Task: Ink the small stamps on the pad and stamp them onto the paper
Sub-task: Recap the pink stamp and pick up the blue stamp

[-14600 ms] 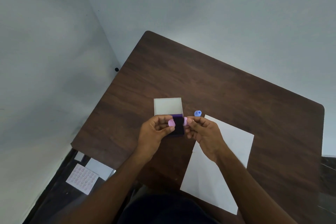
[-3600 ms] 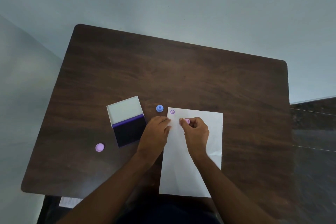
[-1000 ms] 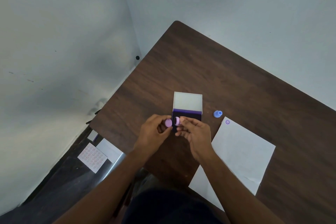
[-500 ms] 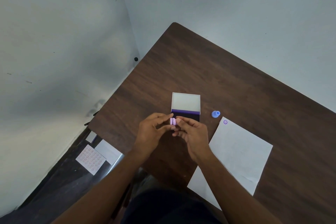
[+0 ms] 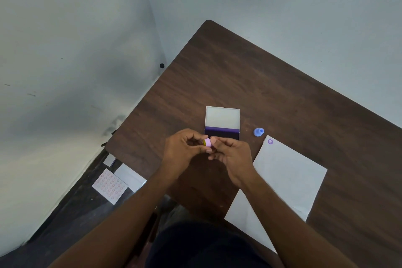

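Observation:
A small pink stamp is pinched between the fingertips of my left hand and my right hand, just in front of the open ink pad. The pad's white lid lies flipped back behind its dark purple face. A blue stamp stands on the table to the pad's right. The white paper lies at the right, with one purple stamped mark at its top corner.
The dark wooden table sits in the corner of pale walls. On the floor at the left lie a sheet of round pink stickers and white cards. My dark-clothed lap is below the table's near edge.
The two pink pieces held apart a second ago are now pressed together into one stamp between both hands. Earlier still, my right hand left a purple mark on the paper's corner.

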Demonstrator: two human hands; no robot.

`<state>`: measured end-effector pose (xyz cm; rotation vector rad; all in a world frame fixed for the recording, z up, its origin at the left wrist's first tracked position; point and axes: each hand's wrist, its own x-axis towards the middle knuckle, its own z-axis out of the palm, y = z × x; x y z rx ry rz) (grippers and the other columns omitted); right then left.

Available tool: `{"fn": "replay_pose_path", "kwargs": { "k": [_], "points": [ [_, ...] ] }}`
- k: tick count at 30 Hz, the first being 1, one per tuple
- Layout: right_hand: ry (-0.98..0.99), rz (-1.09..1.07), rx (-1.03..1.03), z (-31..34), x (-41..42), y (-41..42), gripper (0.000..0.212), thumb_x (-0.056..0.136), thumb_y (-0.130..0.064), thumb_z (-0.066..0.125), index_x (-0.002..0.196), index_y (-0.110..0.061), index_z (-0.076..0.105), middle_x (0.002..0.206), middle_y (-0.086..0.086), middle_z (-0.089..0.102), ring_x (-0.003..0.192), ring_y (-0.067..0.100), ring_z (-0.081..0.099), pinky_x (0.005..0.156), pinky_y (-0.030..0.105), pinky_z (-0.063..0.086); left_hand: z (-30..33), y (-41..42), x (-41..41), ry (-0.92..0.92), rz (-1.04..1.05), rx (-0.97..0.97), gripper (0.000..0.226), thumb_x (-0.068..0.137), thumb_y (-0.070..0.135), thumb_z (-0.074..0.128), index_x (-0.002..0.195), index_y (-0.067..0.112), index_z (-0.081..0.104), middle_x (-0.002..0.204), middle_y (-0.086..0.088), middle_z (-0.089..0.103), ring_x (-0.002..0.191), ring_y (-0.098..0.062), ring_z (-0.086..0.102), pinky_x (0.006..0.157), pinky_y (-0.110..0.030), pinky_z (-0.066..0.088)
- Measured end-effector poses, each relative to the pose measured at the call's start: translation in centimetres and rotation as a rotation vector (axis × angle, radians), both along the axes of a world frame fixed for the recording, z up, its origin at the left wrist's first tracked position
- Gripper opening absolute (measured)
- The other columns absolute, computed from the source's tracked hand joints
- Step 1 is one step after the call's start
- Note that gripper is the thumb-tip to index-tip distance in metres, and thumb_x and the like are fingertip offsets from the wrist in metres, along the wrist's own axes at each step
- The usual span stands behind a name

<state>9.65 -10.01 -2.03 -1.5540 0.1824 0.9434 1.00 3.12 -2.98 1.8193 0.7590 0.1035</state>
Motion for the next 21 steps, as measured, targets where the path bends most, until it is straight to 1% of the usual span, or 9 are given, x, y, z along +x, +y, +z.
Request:
{"fn": "replay_pose_path", "kwargs": {
  "k": [3, 6, 8, 10, 12, 15, 17, 19, 21],
  "points": [
    [-0.023, 0.037, -0.016, 0.2, 0.9, 0.1, 0.012, 0.080, -0.018, 0.073, 0.090, -0.013, 0.075, 0.085, 0.006, 0.077, 0.075, 0.031, 0.072, 0.073, 0.034, 0.061, 0.1, 0.2, 0.6, -0.019, -0.003, -0.024, 0.031, 0.065, 0.023, 0.086, 0.094, 0.016, 0.076, 0.091, 0.003, 0.074, 0.081, -0.012, 0.070, 0.079, -0.025, 0.058],
    [0.009, 0.024, -0.015, 0.3, 1.6, 0.2, 0.019, 0.078, -0.019, 0.074, 0.095, -0.009, 0.074, 0.090, 0.011, 0.076, 0.079, 0.035, 0.072, 0.078, 0.041, 0.060, 0.0, 0.3, 1.0, 0.002, 0.019, -0.086, 0.032, 0.072, 0.023, 0.081, 0.102, 0.017, 0.074, 0.094, 0.006, 0.074, 0.084, -0.008, 0.071, 0.082, -0.026, 0.058],
    [0.037, 0.012, 0.002, 0.3, 1.8, 0.2, 0.016, 0.079, -0.014, 0.073, 0.094, -0.009, 0.074, 0.091, 0.014, 0.075, 0.081, 0.036, 0.071, 0.079, 0.041, 0.059, -0.1, 0.3, 1.1, 0.011, 0.018, -0.105, 0.033, 0.075, 0.023, 0.079, 0.107, 0.018, 0.072, 0.097, 0.006, 0.074, 0.086, -0.007, 0.071, 0.085, -0.027, 0.057],
    [0.025, 0.001, -0.005, 0.3, 1.8, 0.1, 0.012, 0.080, -0.012, 0.072, 0.092, -0.013, 0.073, 0.090, 0.012, 0.075, 0.080, 0.035, 0.071, 0.079, 0.039, 0.060, -0.3, 0.2, 1.3, 0.028, 0.007, -0.094, 0.035, 0.076, 0.025, 0.077, 0.110, 0.019, 0.071, 0.101, 0.006, 0.073, 0.088, -0.006, 0.070, 0.086, -0.024, 0.056],
    [-0.006, -0.009, -0.036, 0.1, 1.8, 0.0, 0.013, 0.080, -0.014, 0.073, 0.093, -0.013, 0.072, 0.088, 0.010, 0.075, 0.078, 0.035, 0.071, 0.078, 0.038, 0.060, -0.6, -0.1, 1.3, 0.046, -0.007, -0.062, 0.038, 0.077, 0.028, 0.076, 0.113, 0.019, 0.069, 0.105, 0.004, 0.072, 0.091, -0.006, 0.068, 0.087, -0.021, 0.055],
    [-0.101, 0.003, -0.132, -0.2, 2.2, -0.4, 0.018, 0.082, -0.020, 0.073, 0.097, -0.012, 0.072, 0.081, 0.008, 0.074, 0.066, 0.027, 0.068, 0.074, 0.033, 0.060, -0.8, -0.6, 1.9, 0.037, -0.031, -0.039, 0.040, 0.077, 0.028, 0.076, 0.115, 0.018, 0.069, 0.108, 0.002, 0.072, 0.095, -0.010, 0.068, 0.090, -0.027, 0.055],
    [-0.174, 0.010, -0.177, -0.1, 2.7, -0.8, 0.017, 0.082, -0.025, 0.073, 0.095, -0.014, 0.072, 0.075, 0.007, 0.073, 0.058, 0.020, 0.064, 0.069, 0.027, 0.059, -0.7, -1.0, 2.7, 0.022, -0.051, -0.041, 0.040, 0.076, 0.025, 0.077, 0.115, 0.019, 0.070, 0.108, 0.001, 0.072, 0.096, -0.009, 0.068, 0.090, -0.026, 0.055],
    [-0.232, 0.022, -0.210, 0.0, 3.5, -1.4, 0.017, 0.079, -0.032, 0.074, 0.091, -0.019, 0.071, 0.073, 0.004, 0.073, 0.056, 0.016, 0.063, 0.066, 0.023, 0.058, -0.7, -1.3, 3.7, 0.015, -0.078, -0.011, 0.042, 0.075, 0.022, 0.078, 0.116, 0.018, 0.069, 0.111, 0.001, 0.072, 0.097, -0.008, 0.067, 0.092, -0.024, 0.053],
    [-0.273, 0.027, -0.262, 0.0, 4.6, -2.0, 0.027, 0.076, -0.042, 0.075, 0.091, -0.020, 0.070, 0.077, -0.001, 0.073, 0.061, 0.012, 0.065, 0.060, 0.018, 0.056, -0.9, -1.6, 4.8, 0.010, -0.098, 0.005, 0.045, 0.074, 0.020, 0.079, 0.117, 0.017, 0.068, 0.110, 0.001, 0.072, 0.097, -0.007, 0.067, 0.094, -0.025, 0.052]
  ]
}}
